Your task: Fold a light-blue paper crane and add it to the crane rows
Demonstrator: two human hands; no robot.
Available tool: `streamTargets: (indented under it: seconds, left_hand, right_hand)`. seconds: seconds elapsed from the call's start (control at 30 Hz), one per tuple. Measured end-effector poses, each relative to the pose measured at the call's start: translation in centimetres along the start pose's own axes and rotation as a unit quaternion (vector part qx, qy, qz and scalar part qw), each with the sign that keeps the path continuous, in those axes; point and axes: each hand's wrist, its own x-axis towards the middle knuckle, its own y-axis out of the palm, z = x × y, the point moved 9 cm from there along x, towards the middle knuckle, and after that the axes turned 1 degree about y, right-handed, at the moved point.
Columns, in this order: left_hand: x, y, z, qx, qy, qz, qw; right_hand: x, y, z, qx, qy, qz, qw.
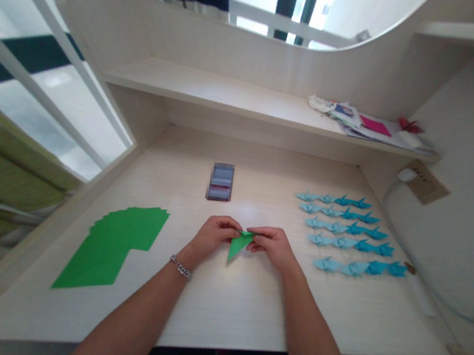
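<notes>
Green origami paper point(236, 247), folded to a downward point, is held just above a pale wood-grain tabletop point(223, 309), centred in front of you between your bare left hand point(214, 235) and bare right hand point(269, 246). The fingers point(258, 231) of both hands are together, clamped on the paper's top edge, their tips nearly meeting at the middle. To do this hold well, keep both pinches level and equally firm, and let the point hang clear of the tabletop so that the paper does not drag or skew. (How many folds the paper carries cannot be told from this view, as your hands cover its upper part.)

A silver chain bracelet point(180, 267) circles your left wrist. To the left, a fanned stack of bright green paper squares point(116, 246) lies flat. To the right, blue origami cranes point(345, 232) stand in five rows, pale blue towards your hands and deeper teal-blue further out. Ahead, a dark rectangular object point(220, 182), pixelated beyond identification, lies flat. Loose papers point(370, 124) sit on a pale wooden shelf point(213, 90) beyond.
</notes>
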Motion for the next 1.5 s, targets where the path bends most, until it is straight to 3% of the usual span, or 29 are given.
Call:
streamTargets:
  seconds: [0.17, 0.37, 0.7, 0.87, 1.03, 1.37, 1.5]
  left_hand:
    - [0.0, -0.1, 0.3, -0.076, -0.017, -0.013, 0.997]
    - [-0.1, -0.1, 0.1, -0.091, -0.006, -0.013, 0.996]
    - [-0.1, 0.1, -1.1, 0.089, 0.056, -0.001, 0.994]
    - [-0.1, 0.8, -0.9, 0.128, 0.078, 0.026, 0.988]
    - [-0.1, 1.0, -0.3, 0.086, 0.056, 0.032, 0.994]
    - [0.1, 0.5, 0.3, -0.014, 0.009, -0.004, 1.000]
    - [0.1, 0.4, 0.2, -0.003, 0.024, -0.014, 1.000]
  right_hand:
    - [-0.3, 0.5, 0.2, 0.057, 0.017, 0.024, 0.998]
    - [-0.4, 0.9, 0.1, 0.081, 0.020, 0.038, 0.996]
    - [-0.1, 0.1, 0.0, 0.043, 0.005, 0.021, 0.999]
    - [0.4, 0.2, -0.3, -0.055, -0.016, -0.020, 0.998]
    - [0.7, 0.3, -0.5, -0.098, -0.027, -0.028, 0.994]
    - [0.7, -0.3, -0.3, -0.057, -0.040, -0.071, 0.995]
    - [0.9, -0.4, -0.5, -0.061, -0.053, -0.079, 0.994]
